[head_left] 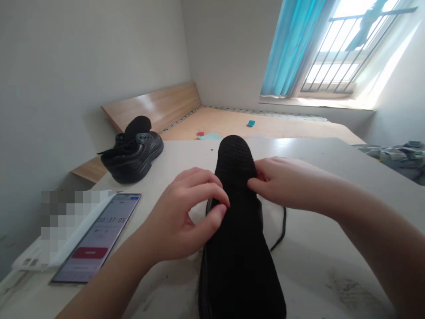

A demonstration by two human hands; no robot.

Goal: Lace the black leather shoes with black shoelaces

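A black shoe [204, 288] lies in front of me on the white table, mostly covered by a long black fabric piece, which looks like its tongue [235, 155], with a rounded, ribbed end pointing away. My right hand [275, 181] grips the right edge of this tongue between thumb and curled fingers. On the left side, my left hand [189, 212] is bent into a pinch over the black fabric. Whatever lies between its thumb and forefinger is too dark to make out. Beside the shoe, a black lace [283, 228] trails over the table to the right.
Another black shoe [131, 155] stands at the table's far left, its tongue raised. Nearer on the left lies a phone [99, 235] showing a timer, beside a white packet [79, 221]. Past the white table [318, 164] is a wooden bed board [226, 119] with small coloured pieces.
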